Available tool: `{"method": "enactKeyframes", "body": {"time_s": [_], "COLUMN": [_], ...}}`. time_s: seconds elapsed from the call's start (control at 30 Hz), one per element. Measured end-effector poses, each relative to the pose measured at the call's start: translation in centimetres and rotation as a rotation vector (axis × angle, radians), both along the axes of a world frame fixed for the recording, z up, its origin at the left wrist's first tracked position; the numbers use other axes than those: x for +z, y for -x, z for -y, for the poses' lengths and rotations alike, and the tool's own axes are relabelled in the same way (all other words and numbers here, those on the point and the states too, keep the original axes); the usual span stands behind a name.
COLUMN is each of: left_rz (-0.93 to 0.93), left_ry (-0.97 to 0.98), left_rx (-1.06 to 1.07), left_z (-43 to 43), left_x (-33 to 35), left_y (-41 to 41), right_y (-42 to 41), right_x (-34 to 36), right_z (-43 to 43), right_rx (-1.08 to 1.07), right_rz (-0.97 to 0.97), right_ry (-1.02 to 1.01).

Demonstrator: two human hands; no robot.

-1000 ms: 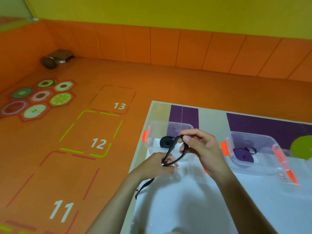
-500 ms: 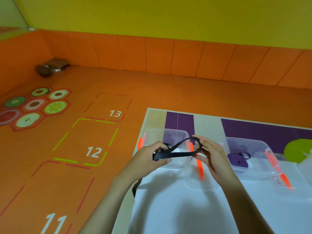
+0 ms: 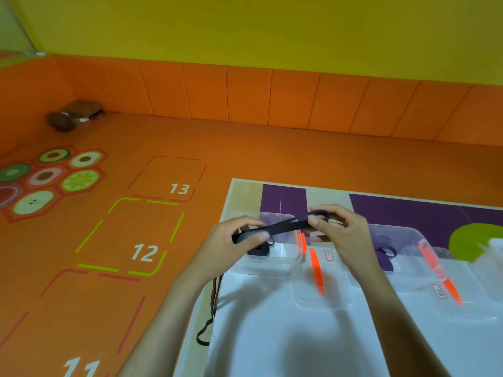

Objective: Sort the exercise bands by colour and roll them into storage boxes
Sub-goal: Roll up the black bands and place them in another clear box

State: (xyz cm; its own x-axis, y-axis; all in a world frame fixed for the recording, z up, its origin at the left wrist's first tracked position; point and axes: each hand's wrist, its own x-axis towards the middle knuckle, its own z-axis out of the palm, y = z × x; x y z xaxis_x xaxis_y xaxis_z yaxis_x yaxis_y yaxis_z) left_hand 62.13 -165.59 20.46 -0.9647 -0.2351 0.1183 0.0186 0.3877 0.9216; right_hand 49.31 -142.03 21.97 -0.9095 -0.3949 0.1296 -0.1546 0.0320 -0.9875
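A black exercise band [image 3: 283, 227] is stretched between my two hands above the table. My left hand [image 3: 239, 238] pinches its left end and my right hand [image 3: 337, 229] pinches its right end, slightly higher. Under the hands stands a clear storage box [image 3: 275, 258] with orange clips, holding a rolled black band [image 3: 260, 250]. To the right, a second clear box [image 3: 402, 257] holds a rolled purple band [image 3: 383, 258]. The band's loose tail [image 3: 209, 322] hangs over the table's left edge.
The table [image 3: 272, 336] has a white front area and purple and green patches at the back. A clear lid [image 3: 318, 289] with an orange clip lies between the boxes. Orange floor with numbered squares lies left; a brown object [image 3: 73, 115] sits by the wall.
The band went from a loose loop to a flatter stretched strip as my hands moved apart and lifted a little; the view tilted down slightly.
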Motion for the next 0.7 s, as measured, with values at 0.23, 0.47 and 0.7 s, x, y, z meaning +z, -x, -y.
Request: {"method": "enactKeyframes", "body": {"time_s": [0.23,0.47,0.7], "left_rz": [0.003,0.051,0.015], "left_ry": [-0.076,-0.175,0.026], "left_rx": [-0.048,-0.086,-0.084], "left_z": [0.2,1.0,0.8], "left_x": [1.2,3.5,4.8], "left_y": [1.5,2.3,3.4], "right_y": [-0.2,0.5,1.0], "right_x": [1.9,4.5,5.2], "right_z": [0.5,-0.2,0.0], "right_rx": [0.059,0.232,0.225], "right_rz": [0.0,-0.159,-0.204], "right_ry": [0.19,0.055,0.091]}}
